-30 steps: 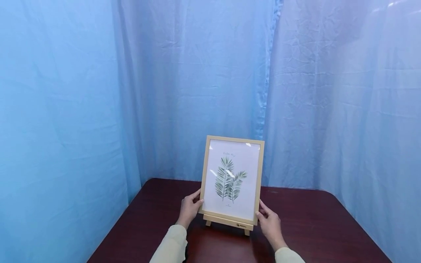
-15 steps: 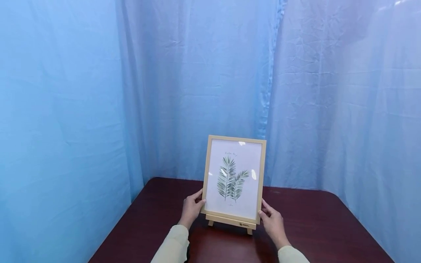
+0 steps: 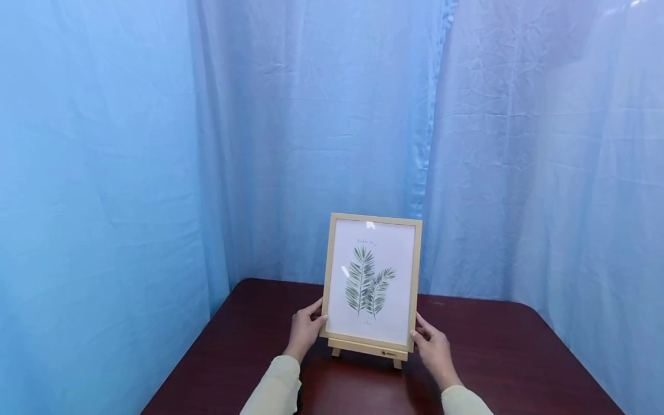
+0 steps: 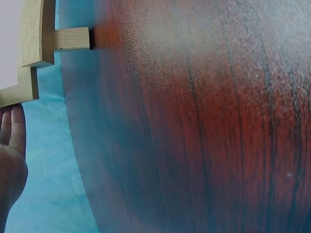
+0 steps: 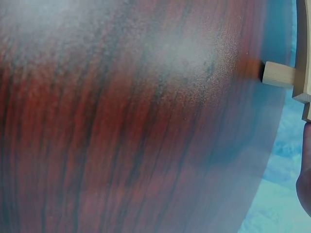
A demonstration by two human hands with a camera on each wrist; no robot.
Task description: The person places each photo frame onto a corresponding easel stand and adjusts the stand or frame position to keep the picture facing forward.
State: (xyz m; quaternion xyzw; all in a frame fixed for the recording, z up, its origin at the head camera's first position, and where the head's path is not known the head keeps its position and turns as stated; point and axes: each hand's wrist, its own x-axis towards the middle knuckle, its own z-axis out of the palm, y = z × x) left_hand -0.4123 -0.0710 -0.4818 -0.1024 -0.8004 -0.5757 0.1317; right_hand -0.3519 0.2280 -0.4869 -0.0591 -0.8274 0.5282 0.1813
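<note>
A picture frame (image 3: 372, 276) with a pale wood border and a print of green fern-like leaves stands on a small wooden easel (image 3: 367, 349), leaning back slightly. My left hand (image 3: 304, 329) holds the frame's lower left edge, thumb at the front border. On the opposite edge, slightly lower, my right hand (image 3: 433, 353) grips it with the thumb near the front. In the left wrist view the fingers (image 4: 17, 127) touch the frame's corner beside the easel ledge (image 4: 39, 36). The right wrist view catches only part of a finger (image 5: 305, 179) below the ledge. The easel's back is hidden.
A dark red-brown wooden table (image 3: 493, 351) with rounded far corners lies under the easel. Light blue curtains (image 3: 321, 127) surround its left, back and right sides. Ceiling lights reflect in the frame's glazing.
The whole head view has shifted, so table, frame and hands appear slightly farther right. Both hands keep their hold on the picture frame, and the reflections on it have moved.
</note>
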